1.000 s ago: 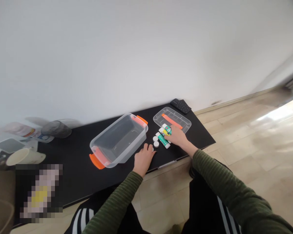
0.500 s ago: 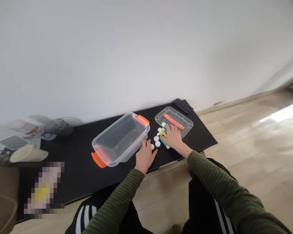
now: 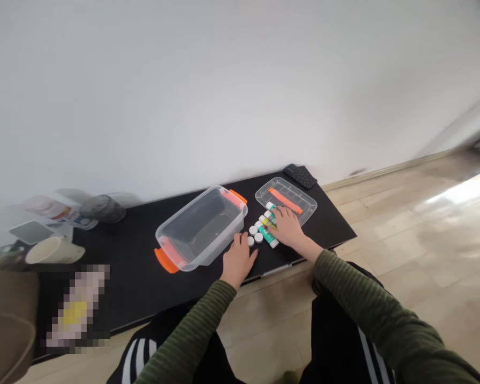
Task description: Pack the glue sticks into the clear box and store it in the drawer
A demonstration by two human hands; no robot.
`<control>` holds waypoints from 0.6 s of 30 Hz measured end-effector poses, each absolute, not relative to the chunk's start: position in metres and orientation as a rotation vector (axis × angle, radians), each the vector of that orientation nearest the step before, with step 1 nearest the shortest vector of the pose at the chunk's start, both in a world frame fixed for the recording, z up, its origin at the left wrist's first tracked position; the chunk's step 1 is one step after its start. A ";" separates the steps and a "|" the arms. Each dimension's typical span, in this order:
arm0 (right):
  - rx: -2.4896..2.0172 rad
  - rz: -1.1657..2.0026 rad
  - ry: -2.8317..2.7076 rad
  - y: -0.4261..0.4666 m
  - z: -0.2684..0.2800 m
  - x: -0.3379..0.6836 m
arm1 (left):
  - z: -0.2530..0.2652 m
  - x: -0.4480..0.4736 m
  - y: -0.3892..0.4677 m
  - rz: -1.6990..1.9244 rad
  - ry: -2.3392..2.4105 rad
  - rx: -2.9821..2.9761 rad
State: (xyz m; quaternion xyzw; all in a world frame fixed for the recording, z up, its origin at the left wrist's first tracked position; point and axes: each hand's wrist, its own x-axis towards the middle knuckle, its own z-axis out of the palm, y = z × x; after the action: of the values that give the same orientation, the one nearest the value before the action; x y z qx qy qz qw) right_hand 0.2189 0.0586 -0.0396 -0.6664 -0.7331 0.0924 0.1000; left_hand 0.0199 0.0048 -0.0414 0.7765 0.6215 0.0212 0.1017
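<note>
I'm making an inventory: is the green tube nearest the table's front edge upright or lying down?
Lying down. The green tube is on its side on the black table, showing its green label and white ends.

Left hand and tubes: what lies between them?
In the head view, three white caps lie on the black table between the left hand and the tubes; whether the hand touches the nearest cap, I can't tell.
</note>
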 end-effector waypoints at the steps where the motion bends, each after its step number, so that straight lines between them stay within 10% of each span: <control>1: -1.962 0.282 -2.166 0.058 -0.038 0.220 | -0.041 0.020 0.004 0.060 1.833 2.290; 18: -1.280 0.306 -2.213 0.018 -0.003 0.218 | -0.038 0.010 -0.009 0.190 1.803 2.382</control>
State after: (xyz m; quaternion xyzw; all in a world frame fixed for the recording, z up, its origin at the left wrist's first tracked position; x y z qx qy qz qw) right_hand 0.2175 0.0183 -0.0034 -0.4773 -0.8252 0.1141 0.2796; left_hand 0.0095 -0.0089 -0.0377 0.7934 0.6008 0.0632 0.0740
